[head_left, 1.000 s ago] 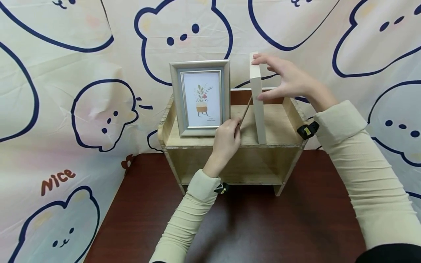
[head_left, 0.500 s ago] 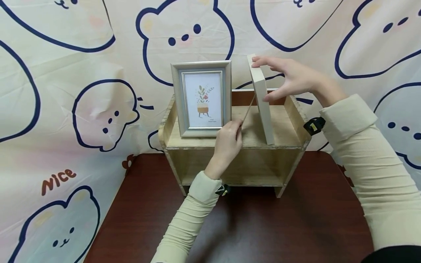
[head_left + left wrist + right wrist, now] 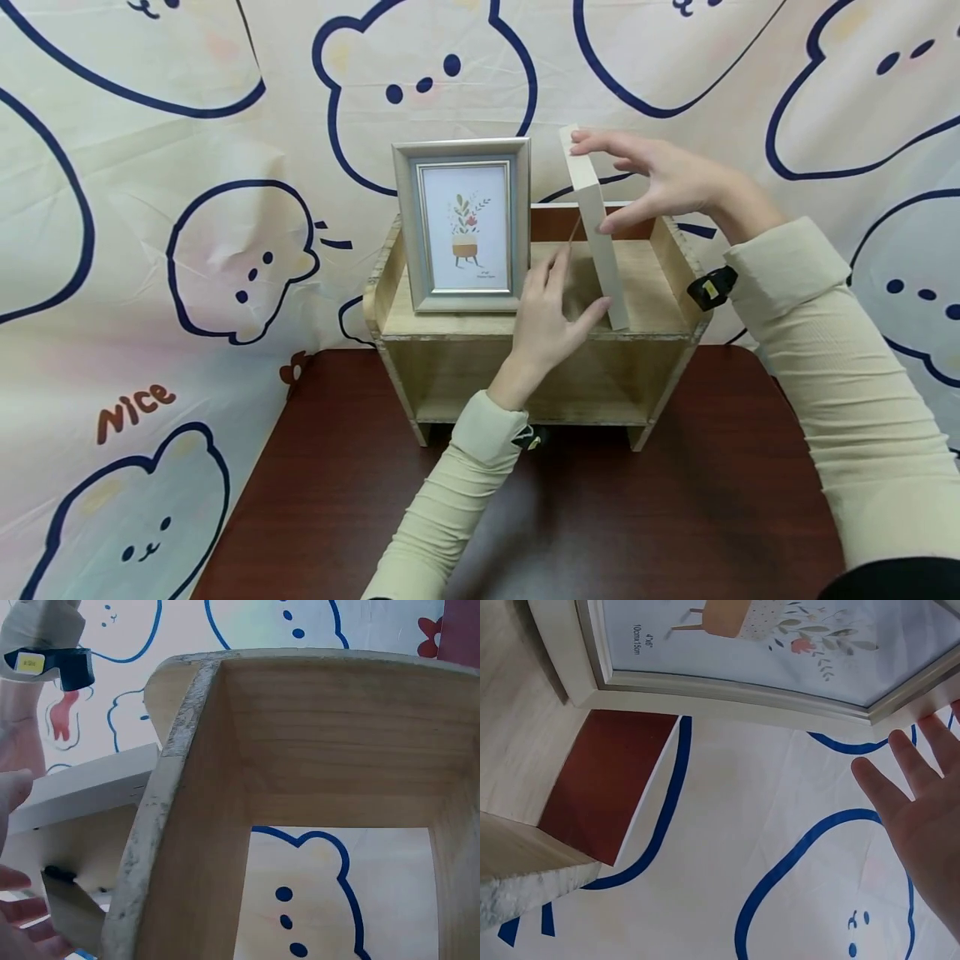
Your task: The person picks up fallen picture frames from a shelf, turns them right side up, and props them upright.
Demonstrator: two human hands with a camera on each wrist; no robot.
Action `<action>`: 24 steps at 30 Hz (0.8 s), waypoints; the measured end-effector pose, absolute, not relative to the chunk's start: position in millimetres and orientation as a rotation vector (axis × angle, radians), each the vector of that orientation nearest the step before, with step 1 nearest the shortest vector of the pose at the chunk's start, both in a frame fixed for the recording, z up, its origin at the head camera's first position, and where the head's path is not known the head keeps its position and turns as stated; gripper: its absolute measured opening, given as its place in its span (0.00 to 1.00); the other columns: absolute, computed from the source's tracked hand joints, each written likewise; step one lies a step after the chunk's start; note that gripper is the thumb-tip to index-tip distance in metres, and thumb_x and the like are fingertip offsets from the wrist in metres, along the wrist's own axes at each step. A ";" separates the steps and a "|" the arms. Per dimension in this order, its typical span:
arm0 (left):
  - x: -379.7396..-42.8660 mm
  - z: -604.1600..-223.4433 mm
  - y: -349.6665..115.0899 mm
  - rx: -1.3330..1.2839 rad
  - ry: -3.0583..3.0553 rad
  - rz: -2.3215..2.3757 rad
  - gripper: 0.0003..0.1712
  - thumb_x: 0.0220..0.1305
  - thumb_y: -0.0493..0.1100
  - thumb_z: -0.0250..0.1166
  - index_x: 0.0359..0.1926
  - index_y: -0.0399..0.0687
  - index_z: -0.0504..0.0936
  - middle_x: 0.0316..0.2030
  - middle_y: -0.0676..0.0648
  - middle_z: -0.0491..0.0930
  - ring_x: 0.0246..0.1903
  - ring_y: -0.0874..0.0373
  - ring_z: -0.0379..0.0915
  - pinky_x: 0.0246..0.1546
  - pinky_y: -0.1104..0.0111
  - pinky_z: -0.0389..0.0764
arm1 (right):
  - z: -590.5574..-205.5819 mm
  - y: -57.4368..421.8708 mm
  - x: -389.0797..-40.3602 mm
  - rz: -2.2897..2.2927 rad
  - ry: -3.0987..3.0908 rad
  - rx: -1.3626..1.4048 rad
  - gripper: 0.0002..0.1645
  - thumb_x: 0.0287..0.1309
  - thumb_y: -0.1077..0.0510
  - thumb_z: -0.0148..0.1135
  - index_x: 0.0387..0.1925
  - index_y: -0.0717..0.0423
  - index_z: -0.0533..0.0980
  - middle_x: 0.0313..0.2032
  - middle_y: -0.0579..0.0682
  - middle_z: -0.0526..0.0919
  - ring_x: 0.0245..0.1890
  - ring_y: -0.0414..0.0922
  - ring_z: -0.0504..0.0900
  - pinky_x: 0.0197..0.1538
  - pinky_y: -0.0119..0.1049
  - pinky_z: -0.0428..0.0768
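A picture frame [image 3: 602, 250] stands turned side-on and slightly tilted on the small wooden shelf's top board [image 3: 648, 292]. My right hand [image 3: 675, 179] holds its upper part, fingers on the top and thumb on the near edge. In the right wrist view, the held frame's front [image 3: 727, 703] shows a plant picture. My left hand [image 3: 546, 321] is beside the frame's back, fingers spread and relaxed. Near its fingertips is the frame's thin back stand [image 3: 73, 911], swung out from the backing in the left wrist view. Whether the fingers touch it I cannot tell.
Another picture frame [image 3: 462, 225] stands facing forward on the shelf's left half, close to my left hand. The shelf [image 3: 390, 367] has raised side panels and an open lower compartment. It stands on a dark red table [image 3: 337, 500] before a bear-printed cloth [image 3: 225, 150].
My left hand has let go of the back stand and spread its fingers, moving slightly right. The held frame tilted more, its bottom shifting right, while my right hand stayed on it.
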State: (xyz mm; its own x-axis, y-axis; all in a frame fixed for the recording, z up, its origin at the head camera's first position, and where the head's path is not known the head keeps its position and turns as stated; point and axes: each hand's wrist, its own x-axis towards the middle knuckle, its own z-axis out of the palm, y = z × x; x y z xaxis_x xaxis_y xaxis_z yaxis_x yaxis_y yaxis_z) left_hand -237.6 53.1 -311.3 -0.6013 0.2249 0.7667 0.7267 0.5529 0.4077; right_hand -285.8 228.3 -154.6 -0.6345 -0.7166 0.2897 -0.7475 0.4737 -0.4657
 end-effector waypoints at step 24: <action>-247.9 -305.7 59.5 -0.756 -2.348 -0.744 0.49 0.55 0.60 0.62 0.66 0.33 0.54 0.61 0.37 0.61 0.60 0.48 0.57 0.59 0.62 0.61 | -160.5 234.3 -286.4 0.836 -2.624 1.254 0.50 0.40 0.63 0.72 0.66 0.55 0.58 0.69 0.50 0.51 0.67 0.44 0.50 0.61 0.55 0.58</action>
